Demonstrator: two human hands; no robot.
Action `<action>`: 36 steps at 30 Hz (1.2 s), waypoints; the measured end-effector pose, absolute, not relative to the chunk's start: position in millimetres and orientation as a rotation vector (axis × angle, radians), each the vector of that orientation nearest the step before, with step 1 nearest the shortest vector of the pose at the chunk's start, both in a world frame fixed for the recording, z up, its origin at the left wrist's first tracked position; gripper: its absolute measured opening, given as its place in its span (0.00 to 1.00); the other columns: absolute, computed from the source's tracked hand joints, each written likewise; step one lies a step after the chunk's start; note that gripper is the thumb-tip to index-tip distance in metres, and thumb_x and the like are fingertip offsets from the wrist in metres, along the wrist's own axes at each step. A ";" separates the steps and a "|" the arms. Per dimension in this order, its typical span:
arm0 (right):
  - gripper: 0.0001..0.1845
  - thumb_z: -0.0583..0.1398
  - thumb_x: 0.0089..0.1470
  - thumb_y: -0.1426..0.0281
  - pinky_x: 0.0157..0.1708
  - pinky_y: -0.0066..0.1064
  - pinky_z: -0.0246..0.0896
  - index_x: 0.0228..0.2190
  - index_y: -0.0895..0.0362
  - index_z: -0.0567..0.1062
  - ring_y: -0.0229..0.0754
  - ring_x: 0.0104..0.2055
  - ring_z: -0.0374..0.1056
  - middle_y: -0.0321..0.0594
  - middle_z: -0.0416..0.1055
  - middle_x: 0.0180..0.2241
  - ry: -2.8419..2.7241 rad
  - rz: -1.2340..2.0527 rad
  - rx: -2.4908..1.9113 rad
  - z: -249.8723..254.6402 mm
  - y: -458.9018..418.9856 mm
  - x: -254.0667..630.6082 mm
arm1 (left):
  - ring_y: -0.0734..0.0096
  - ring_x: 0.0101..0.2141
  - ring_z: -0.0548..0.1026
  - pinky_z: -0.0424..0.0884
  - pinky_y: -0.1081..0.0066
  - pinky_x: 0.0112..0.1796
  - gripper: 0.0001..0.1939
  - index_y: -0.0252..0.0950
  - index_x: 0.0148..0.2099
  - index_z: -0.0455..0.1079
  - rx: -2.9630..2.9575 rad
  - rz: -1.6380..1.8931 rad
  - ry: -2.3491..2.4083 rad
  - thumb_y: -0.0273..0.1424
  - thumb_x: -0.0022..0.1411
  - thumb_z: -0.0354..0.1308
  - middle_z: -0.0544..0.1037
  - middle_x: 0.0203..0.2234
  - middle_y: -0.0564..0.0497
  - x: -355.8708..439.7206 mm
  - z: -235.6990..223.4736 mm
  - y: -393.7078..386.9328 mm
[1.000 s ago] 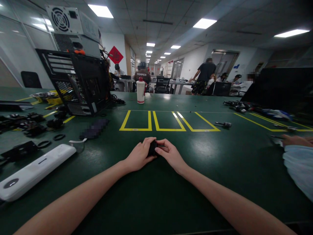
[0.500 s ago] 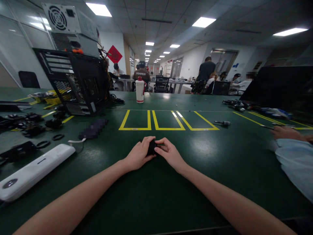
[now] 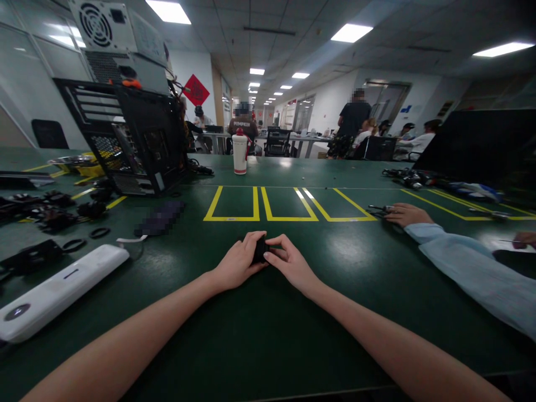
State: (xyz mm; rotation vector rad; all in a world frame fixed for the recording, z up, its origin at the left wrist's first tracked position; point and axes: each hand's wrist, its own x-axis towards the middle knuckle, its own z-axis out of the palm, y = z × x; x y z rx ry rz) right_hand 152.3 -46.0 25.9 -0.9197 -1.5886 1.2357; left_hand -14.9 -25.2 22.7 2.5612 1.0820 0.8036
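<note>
Between my two hands sits a small black object, mostly covered by fingers, so its kind does not show. My left hand wraps over it from the left, thumb below and fingers on top. From the right, my right hand pinches at its edge with thumb and fingertips. Both hands rest low over the green table, just in front of the yellow tape outlines.
At left stand a white power bank-like device, black rings and an open computer case. A white bottle stands farther back. At right, a co-worker's hand in a light-blue sleeve touches a screwdriver-like tool.
The co-worker's sleeved arm has reached in from the right, and its hand now covers part of the tool on the table. My hands keep their hold on the black object.
</note>
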 end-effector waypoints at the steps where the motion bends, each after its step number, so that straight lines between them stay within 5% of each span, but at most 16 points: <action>1: 0.10 0.56 0.48 0.69 0.44 0.36 0.61 0.36 0.53 0.64 0.40 0.45 0.64 0.35 0.64 0.39 -1.592 1.226 -0.923 25.8 -45.5 152.2 | 0.60 0.46 0.65 0.65 0.58 0.42 0.31 0.41 0.56 0.43 2.561 0.805 1.083 0.33 0.54 0.54 0.57 0.52 0.45 -14.9 22.1 -24.8; 25: 0.17 0.56 0.48 0.69 0.50 0.39 0.56 0.42 0.53 0.63 0.41 0.48 0.61 0.39 0.61 0.46 -1.606 1.200 -1.003 20.8 -39.5 153.4 | 0.60 0.45 0.66 0.65 0.57 0.42 0.31 0.42 0.56 0.43 2.564 0.800 1.083 0.32 0.54 0.54 0.57 0.51 0.45 -15.2 22.9 -25.3; 36: 0.09 0.55 0.49 0.69 0.45 0.35 0.59 0.36 0.53 0.66 0.39 0.45 0.63 0.35 0.64 0.38 -1.555 1.210 -0.921 23.0 -39.0 153.7 | 0.60 0.45 0.66 0.65 0.57 0.42 0.31 0.41 0.56 0.43 2.581 0.804 1.082 0.32 0.54 0.55 0.57 0.51 0.44 -15.1 22.4 -26.0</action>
